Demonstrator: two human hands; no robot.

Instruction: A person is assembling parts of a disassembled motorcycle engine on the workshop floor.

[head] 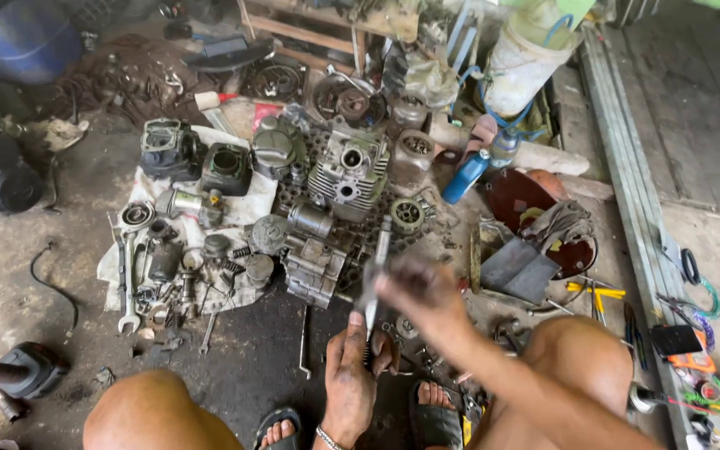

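I squat on a greasy floor with both knees in view. My left hand (352, 367) grips the lower end of a long metal tool (374, 267) that stands nearly upright. My right hand (422, 290), blurred by motion, is closed around the same tool higher up its shaft. The tool's tip reaches toward a finned engine cylinder head (347, 175) lying among dismantled engine parts. A grey engine casing (314, 267) sits just left of the tool.
Several engine parts lie on a white cloth (247, 208) at left, with a spanner (128, 283). A blue bottle (465, 177), a red pan (527, 208), a white jug (522, 62), yellow-handled pliers (597, 293) and metal rails (627, 167) are to the right.
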